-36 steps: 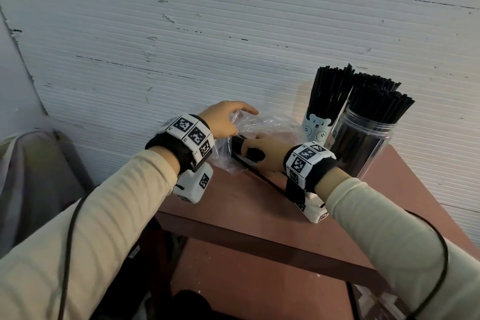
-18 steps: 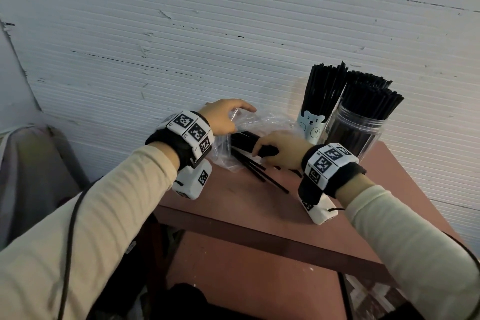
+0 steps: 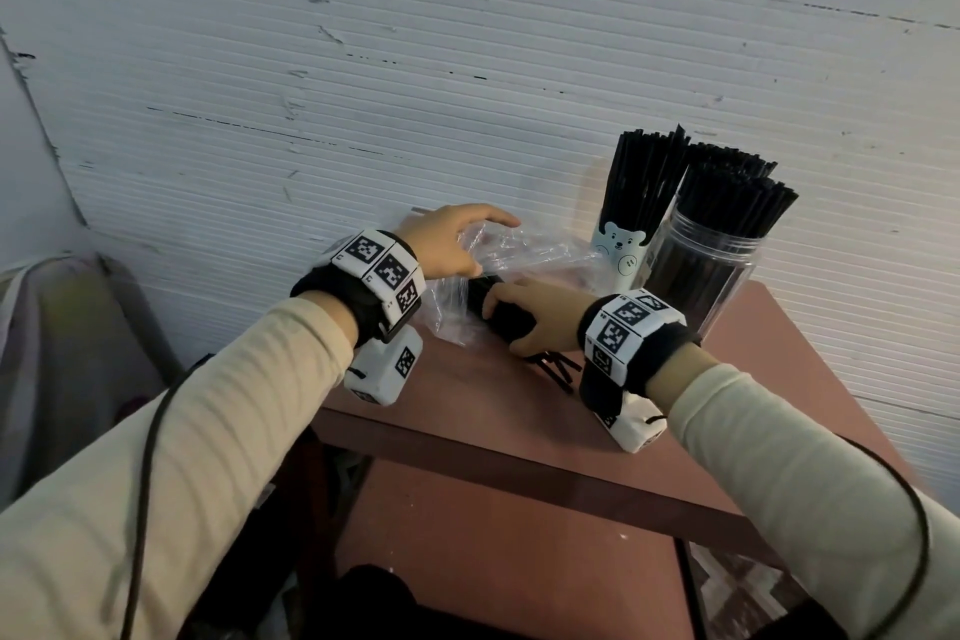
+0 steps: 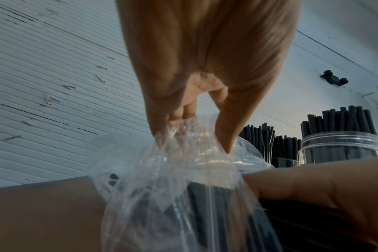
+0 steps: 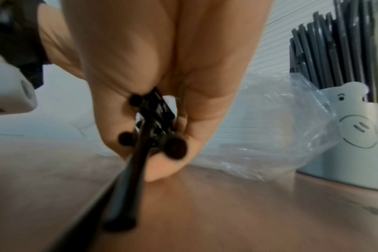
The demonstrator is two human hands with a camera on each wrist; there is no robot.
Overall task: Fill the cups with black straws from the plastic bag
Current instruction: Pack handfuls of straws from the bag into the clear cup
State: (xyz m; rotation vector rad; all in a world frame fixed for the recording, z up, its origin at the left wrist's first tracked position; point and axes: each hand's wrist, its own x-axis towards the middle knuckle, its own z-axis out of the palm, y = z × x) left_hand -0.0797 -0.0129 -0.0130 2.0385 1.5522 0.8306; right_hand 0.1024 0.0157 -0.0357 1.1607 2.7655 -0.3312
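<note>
A clear plastic bag (image 3: 524,257) lies crumpled on the brown table (image 3: 493,411) against the wall. My left hand (image 3: 457,244) pinches the bag's (image 4: 183,170) upper edge between thumb and fingers (image 4: 224,136). My right hand (image 3: 530,317) grips a bundle of black straws (image 3: 506,320) at the bag's mouth, their cut ends (image 5: 153,122) poking out toward the right wrist camera. A white bear cup (image 3: 618,255) and a clear jar (image 3: 701,276) stand at the back right, both packed with upright black straws (image 3: 727,192).
The ribbed white wall (image 3: 415,94) rises directly behind the bag and cups. The table's front edge (image 3: 519,468) runs below my wrists, with a lower shelf (image 3: 493,551) under it. A grey cloth-covered object (image 3: 57,327) stands to the left.
My right hand has slid the straw bundle further out of the bag toward me and to the right. The left hand keeps its hold on the bag.
</note>
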